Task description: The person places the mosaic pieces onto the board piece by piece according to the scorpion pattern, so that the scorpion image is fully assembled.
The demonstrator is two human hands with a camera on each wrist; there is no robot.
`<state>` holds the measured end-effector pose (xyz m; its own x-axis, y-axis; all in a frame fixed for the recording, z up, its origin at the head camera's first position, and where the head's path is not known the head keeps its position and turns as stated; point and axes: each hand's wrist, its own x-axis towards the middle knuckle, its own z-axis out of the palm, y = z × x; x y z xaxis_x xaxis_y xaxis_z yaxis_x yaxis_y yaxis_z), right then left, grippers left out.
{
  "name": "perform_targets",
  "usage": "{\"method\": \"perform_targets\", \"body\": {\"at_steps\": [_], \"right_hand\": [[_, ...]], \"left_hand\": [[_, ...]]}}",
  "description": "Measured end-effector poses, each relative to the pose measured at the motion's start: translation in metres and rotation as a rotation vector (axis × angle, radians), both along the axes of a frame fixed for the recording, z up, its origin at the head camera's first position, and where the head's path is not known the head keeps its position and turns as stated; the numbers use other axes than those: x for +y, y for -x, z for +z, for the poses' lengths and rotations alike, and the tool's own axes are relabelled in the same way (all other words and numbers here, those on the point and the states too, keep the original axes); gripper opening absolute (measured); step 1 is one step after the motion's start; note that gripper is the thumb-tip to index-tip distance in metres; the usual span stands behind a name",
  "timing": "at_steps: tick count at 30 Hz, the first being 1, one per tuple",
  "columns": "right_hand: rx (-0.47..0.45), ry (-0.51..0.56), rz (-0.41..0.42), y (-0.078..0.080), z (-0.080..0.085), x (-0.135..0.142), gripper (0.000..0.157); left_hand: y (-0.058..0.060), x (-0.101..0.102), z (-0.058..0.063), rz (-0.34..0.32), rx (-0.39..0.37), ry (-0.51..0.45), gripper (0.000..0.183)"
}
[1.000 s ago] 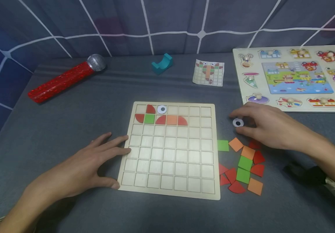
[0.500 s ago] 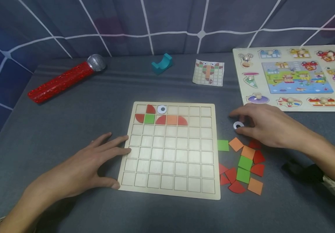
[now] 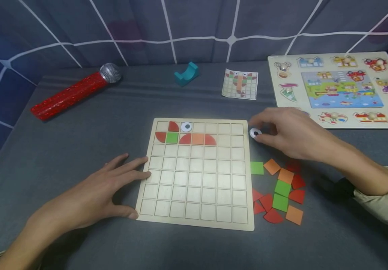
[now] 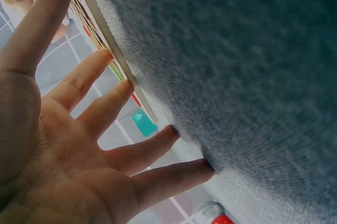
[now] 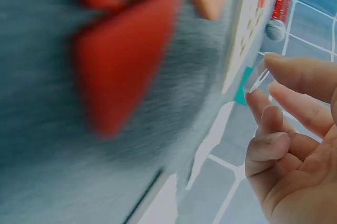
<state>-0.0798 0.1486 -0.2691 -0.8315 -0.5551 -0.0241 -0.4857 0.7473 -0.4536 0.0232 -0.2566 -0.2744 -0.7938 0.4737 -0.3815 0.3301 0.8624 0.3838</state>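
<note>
My right hand (image 3: 292,131) pinches a white googly-eye disc (image 3: 255,133) between thumb and finger, just off the right edge of the wooden grid board (image 3: 197,221). In the right wrist view the disc (image 5: 256,76) is seen edge-on between the fingertips. My left hand (image 3: 103,195) lies spread at the board's left edge, thumb by the lower corner and fingertips touching the side. On the board's top two rows sit another googly-eye disc (image 3: 186,127), a green square (image 3: 172,137), an orange square (image 3: 198,139) and several red quarter-circles (image 3: 185,139).
Loose green, orange and red tiles (image 3: 283,187) lie right of the board. Behind it are a small pattern card (image 3: 239,84), a teal curved block (image 3: 187,74) and a red microphone (image 3: 75,92). A knobbed picture puzzle (image 3: 342,90) stands at the back right.
My right hand has picked the googly-eye disc up from beside the loose tiles and moved it left, toward the board's upper right. My left hand stays in place.
</note>
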Motion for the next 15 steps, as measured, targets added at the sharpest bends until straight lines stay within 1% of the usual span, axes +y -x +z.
{"method": "perform_targets", "body": {"at_steps": [4, 8, 15], "right_hand": [[-0.010, 0.036, 0.032, 0.009, 0.005, -0.013, 0.032], [-0.017, 0.068, 0.079, 0.019, 0.007, -0.028, 0.032], [0.004, 0.051, 0.156, 0.033, -0.003, -0.058, 0.023]], "left_hand": [[0.000, 0.000, 0.000, -0.002, 0.000, -0.009, 0.086], [0.000, 0.000, 0.000, -0.003, 0.001, -0.011, 0.086], [0.000, 0.000, 0.000, 0.000, 0.001, -0.004, 0.086]]}}
